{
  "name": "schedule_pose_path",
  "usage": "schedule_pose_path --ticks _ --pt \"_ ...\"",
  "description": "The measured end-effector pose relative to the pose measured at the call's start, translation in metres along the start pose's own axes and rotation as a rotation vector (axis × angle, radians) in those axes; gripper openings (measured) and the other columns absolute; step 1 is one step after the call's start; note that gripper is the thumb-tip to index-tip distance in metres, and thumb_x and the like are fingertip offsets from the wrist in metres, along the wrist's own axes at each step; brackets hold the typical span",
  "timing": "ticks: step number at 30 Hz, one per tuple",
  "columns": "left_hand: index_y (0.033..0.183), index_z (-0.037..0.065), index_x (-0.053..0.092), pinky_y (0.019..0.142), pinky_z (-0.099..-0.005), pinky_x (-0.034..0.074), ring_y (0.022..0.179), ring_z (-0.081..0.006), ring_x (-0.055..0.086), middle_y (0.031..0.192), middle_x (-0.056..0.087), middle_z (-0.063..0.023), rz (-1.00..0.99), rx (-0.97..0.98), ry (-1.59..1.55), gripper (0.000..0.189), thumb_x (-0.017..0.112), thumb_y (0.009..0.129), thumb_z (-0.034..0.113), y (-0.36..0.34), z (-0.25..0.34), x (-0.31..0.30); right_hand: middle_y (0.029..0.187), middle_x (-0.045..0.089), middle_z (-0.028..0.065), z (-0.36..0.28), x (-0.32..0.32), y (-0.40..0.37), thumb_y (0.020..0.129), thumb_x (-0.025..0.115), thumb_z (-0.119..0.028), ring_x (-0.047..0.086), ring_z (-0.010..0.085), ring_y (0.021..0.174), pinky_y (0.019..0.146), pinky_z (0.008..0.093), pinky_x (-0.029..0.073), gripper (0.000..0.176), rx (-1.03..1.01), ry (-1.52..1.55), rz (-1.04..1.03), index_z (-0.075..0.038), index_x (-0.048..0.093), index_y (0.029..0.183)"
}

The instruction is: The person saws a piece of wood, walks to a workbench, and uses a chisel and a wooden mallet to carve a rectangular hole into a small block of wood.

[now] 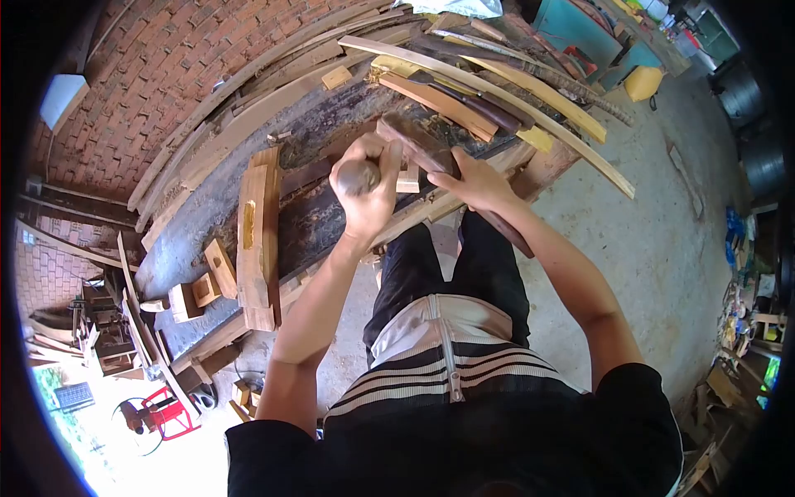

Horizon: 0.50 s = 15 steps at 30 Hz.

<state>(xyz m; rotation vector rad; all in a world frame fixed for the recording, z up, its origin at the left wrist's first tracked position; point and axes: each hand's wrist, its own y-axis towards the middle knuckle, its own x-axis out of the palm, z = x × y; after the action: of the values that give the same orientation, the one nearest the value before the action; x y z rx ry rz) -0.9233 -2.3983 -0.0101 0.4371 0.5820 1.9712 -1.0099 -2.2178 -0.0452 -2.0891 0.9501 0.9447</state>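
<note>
My left hand [368,195] is closed around a tool handle [358,176] whose round brown butt faces up at me; its lower end is hidden by the fist. My right hand [480,182] grips a long dark wooden bar [421,145]. One end of the bar reaches over beside my left hand, and the other runs back under my right forearm. A small pale wood block [408,180] shows between my hands, at the near edge of the dark workbench [319,224].
Left on the bench lies a thick beam [258,240] with a cut slot, beside small blocks [219,267]. Long curved boards [497,91] and a dark-handled tool [476,108] lie at the far right. A brick wall [190,66] stands behind; concrete floor [646,224] spreads right.
</note>
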Motion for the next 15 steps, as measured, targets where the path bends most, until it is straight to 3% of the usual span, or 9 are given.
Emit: schedule_pose_path --ticks 5,7,12,15 --pt "0.08 0.006 0.048 0.052 -0.0268 0.041 0.058 -0.0092 0.048 0.071 0.054 -0.0022 0.081 0.013 -0.155 0.021 0.062 0.093 -0.002 -0.023 0.002 -0.018 0.089 0.068 0.0305 0.009 0.018 -0.002 0.088 0.058 -0.06 0.067 0.0475 0.088 0.079 0.0542 0.053 0.069 -0.014 0.013 0.034 0.001 0.046 0.12" --pt "0.082 0.009 0.045 0.047 -0.0283 0.039 0.053 -0.0107 0.048 0.068 0.051 -0.003 0.124 -0.019 -0.239 0.021 0.057 0.098 0.004 -0.01 0.006 -0.02 0.089 0.069 0.029 0.008 0.015 -0.002 0.088 0.057 -0.059 0.068 0.0464 0.088 0.079 0.0544 0.054 0.067 0.004 0.002 0.025 0.0 0.046 0.12" --pt "0.079 0.01 0.044 0.044 -0.0286 0.031 0.047 -0.0105 0.039 0.063 0.044 -0.0026 0.266 -0.123 -0.4 0.024 0.061 0.096 0.009 0.026 0.012 -0.019 0.084 0.067 0.0312 0.009 0.015 -0.003 0.09 0.057 -0.057 0.067 0.0479 0.084 0.076 0.0528 0.052 0.067 -0.033 0.007 0.009 0.004 0.045 0.115" --pt "0.08 0.008 0.044 0.044 -0.0283 0.03 0.045 -0.0103 0.038 0.061 0.043 -0.0028 0.184 -0.119 -0.274 0.024 0.062 0.096 0.008 0.037 0.01 -0.015 0.088 0.068 0.0301 0.01 0.018 -0.001 0.088 0.059 -0.057 0.068 0.0473 0.087 0.078 0.0547 0.054 0.067 -0.019 0.007 0.013 0.0 0.046 0.12"
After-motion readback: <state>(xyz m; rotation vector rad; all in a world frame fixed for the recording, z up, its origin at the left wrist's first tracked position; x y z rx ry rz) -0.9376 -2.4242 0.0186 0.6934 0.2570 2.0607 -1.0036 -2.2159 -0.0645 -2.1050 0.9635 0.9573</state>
